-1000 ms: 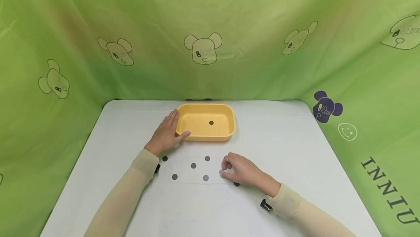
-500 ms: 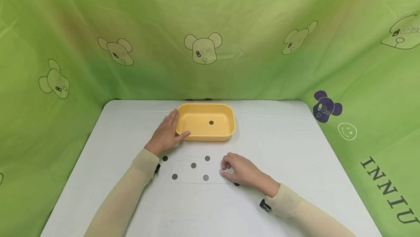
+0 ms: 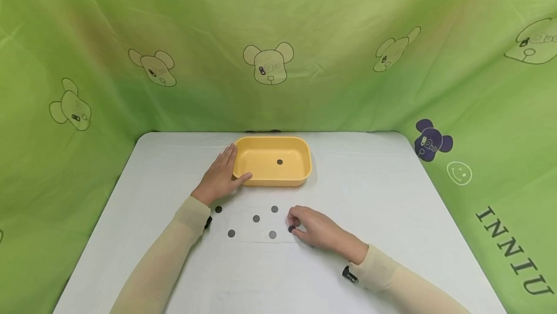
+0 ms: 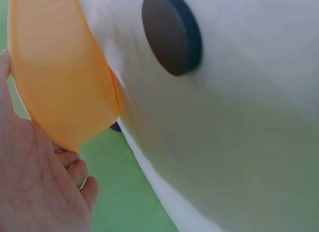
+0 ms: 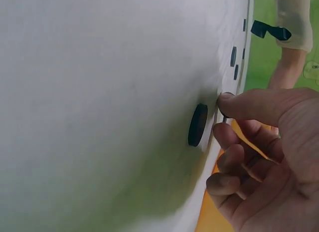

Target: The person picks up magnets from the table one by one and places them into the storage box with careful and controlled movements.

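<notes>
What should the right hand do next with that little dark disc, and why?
Probably lift the dark disc and carry it to the yellow tray. The right hand pinches it at its fingertips just above the white table, one disc already lies in the tray, and the left hand rests against the tray's side.

From the head view I get bright, even light with only soft, faint shadows under the hands and beside the yellow tray (image 3: 304, 171). The white bench (image 3: 391, 207) shows no glare. Everything there reads sharp. My left wrist view is smeared with blur, and the right wrist view is soft, its bench surface washed out.
</notes>
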{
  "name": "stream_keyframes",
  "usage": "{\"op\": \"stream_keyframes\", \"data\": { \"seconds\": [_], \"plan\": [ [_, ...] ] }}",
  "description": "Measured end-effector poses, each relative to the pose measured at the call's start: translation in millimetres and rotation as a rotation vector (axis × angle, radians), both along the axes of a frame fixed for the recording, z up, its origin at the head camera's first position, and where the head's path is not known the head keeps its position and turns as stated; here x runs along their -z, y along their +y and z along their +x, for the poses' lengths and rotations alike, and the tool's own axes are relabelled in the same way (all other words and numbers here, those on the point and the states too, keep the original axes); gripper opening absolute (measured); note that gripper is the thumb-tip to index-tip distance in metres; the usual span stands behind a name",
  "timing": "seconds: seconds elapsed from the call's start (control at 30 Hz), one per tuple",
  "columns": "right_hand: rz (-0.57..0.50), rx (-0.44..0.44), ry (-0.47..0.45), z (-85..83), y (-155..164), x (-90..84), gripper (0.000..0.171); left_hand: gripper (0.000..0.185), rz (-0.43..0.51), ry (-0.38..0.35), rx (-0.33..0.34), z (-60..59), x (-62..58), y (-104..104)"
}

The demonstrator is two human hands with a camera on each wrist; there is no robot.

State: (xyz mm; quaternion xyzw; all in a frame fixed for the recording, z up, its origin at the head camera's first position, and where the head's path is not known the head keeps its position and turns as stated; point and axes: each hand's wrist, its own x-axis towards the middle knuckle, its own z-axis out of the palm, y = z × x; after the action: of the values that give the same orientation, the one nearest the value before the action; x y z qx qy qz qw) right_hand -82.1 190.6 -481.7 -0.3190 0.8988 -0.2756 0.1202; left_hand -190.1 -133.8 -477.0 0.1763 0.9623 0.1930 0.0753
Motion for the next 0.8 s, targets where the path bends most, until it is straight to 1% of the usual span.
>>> {"op": "stream_keyframes", "data": {
  "seconds": [0.2, 0.43, 0.63, 0.8],
  "plan": [
    [0.007, -0.032, -0.023, 1.3, -4.0, -0.2, 0.025, 0.105, 0.003, 0.000, 0.004, 0.8, 1.4, -0.3],
    [0.032, -0.016, -0.074, 0.2, -4.2, -3.9, 0.023, 0.104, 0.014, -0.004, -0.001, 0.1, 0.5, 0.3],
    [0.000, -0.028, -0.082, -2.5, -3.3, -2.4, 0.020, 0.104, 0.006, 0.003, -0.005, 0.4, 1.0, -0.2],
    [-0.054, -0.015, -0.057, -4.9, -1.2, -3.5, 0.019, 0.105, 0.015, 0.008, -0.003, 1.2, 2.7, -0.3]
  ]
}}
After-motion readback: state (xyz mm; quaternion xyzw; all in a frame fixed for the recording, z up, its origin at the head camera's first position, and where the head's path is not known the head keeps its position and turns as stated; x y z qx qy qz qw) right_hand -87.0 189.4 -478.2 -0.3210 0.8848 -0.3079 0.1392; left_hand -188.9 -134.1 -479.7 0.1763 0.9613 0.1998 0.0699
